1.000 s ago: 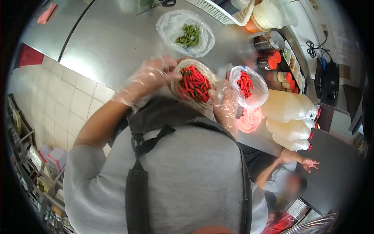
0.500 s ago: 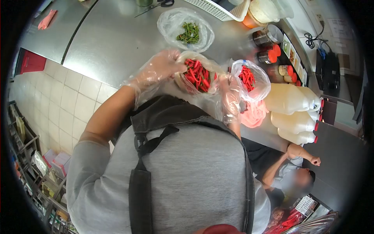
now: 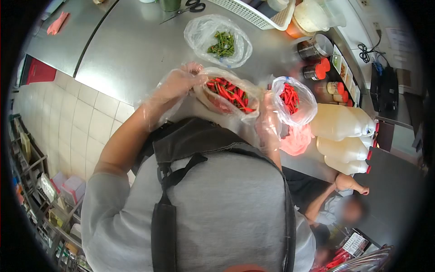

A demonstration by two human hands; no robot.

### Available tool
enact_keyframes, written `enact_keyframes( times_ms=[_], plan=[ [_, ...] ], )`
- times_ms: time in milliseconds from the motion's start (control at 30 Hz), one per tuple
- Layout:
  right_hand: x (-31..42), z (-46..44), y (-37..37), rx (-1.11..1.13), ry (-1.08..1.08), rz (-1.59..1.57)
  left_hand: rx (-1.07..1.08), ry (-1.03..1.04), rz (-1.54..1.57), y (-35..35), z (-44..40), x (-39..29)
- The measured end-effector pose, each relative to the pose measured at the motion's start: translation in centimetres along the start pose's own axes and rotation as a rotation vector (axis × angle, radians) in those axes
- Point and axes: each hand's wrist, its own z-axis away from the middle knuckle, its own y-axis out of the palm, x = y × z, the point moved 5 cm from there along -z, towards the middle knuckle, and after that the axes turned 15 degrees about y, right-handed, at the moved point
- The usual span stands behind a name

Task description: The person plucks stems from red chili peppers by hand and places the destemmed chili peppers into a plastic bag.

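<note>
A clear plastic bag (image 3: pixel 254 110) of red chillies (image 3: pixel 228 94) sits in front of me on the steel counter, its mouth spread wide. My left hand (image 3: pixel 185 80), in a loose clear glove, is closed on the left rim of this bag. On the opposite side my right hand (image 3: pixel 269 117), gloved too, holds the right rim; its fingers are partly hidden by plastic and glare. Just right of that hand stands a second clear bag (image 3: pixel 304 114) with red chillies (image 3: pixel 289 98). Beyond my hands lies an open bag (image 3: pixel 197 32) of green chillies or stems (image 3: pixel 221 44).
Pink cloth or plastic (image 3: pixel 297 139) lies beside my right hand. Large jugs (image 3: pixel 337 121) of pale liquid and red-lidded jars (image 3: pixel 315 71) line the right. Scissors (image 3: pixel 186 10) and a white basket (image 3: pixel 258 17) are at the back. Another person (image 3: pixel 337 206) is at lower right.
The bag's mouth is stretched wider sideways, and the red chillies in it have spread out. My left hand has drawn a little to the left. The whole view has shifted slightly.
</note>
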Motion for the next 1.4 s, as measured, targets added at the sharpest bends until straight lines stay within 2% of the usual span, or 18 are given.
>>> enact_keyframes(
  times_ms=[33, 133, 233, 300, 367, 433, 667, 700, 767, 833, 867, 933, 1000, 1067, 1167, 1233, 1300, 1400],
  plan=[
    [-0.7, -0.8, -0.6, -0.092, 0.107, 0.102, -0.046, -0.015, -0.124, -0.3, -0.1, 0.1],
    [-0.8, -1.2, 0.9, -0.109, -0.170, 0.388, 0.115, 0.119, -0.164, 1.5, 0.0, -1.0],
    [0.1, -1.8, 1.9, -0.138, -0.380, 0.842, 0.112, -0.052, -0.352, 1.1, -0.3, -0.6],
    [0.5, -1.5, 1.6, -0.103, -0.331, 0.524, 0.052, -0.016, -0.189, 1.3, 0.2, -0.7],
    [-0.6, -1.6, 0.5, -0.119, -0.066, 0.358, -0.002, 0.030, -0.032, 0.9, 0.3, -1.0],
    [-1.2, -2.6, 0.6, 0.116, 0.118, -0.322, -0.043, -0.073, 0.127, -0.4, 0.0, -0.1],
    [-6.4, -5.5, -0.7, 0.217, 0.246, -0.404, 0.130, -0.193, 0.391, -3.7, -1.1, 5.0],
    [-4.9, -4.4, 0.5, 0.218, 0.245, -0.404, 0.030, -0.097, 0.182, -3.5, -1.2, 4.1],
    [-0.3, -0.9, 2.3, -0.151, 0.101, -0.102, -0.073, 0.000, -0.028, -1.8, -0.7, 2.1],
    [0.7, -0.6, 2.3, -0.140, -0.068, 0.064, -0.126, 0.254, -0.397, 0.5, 0.0, -1.4],
    [1.5, -0.3, 2.7, -0.127, -0.241, 0.229, -0.124, 0.255, -0.396, 1.1, -0.1, -2.2],
    [2.4, 0.1, 3.8, -0.123, -0.336, 0.518, 0.101, 0.481, -1.019, 3.1, 0.2, -3.8],
    [0.8, -1.8, 3.8, 0.097, -0.358, 0.868, 0.175, 0.356, -1.123, 3.2, -0.1, -2.7],
    [-1.1, -3.6, 2.0, 0.014, -0.283, 0.844, 0.241, 0.237, -1.229, 2.6, -0.8, -1.9],
    [0.0, -1.9, 2.4, -0.141, -0.105, 0.393, 0.208, 0.128, -0.992, 1.2, -0.5, -1.0],
    [1.2, -1.8, 2.9, -0.011, 0.054, 0.337, 0.075, 0.110, -0.229, 1.5, 0.2, -0.8],
    [1.5, -1.6, 2.7, -0.159, 0.195, 0.416, 0.061, 0.077, -0.097, 1.0, -0.4, 0.3],
    [-0.5, -3.4, 1.7, -0.023, 0.219, -0.008, 0.016, -0.007, 0.023, 1.4, -0.6, 0.8]
  ],
)
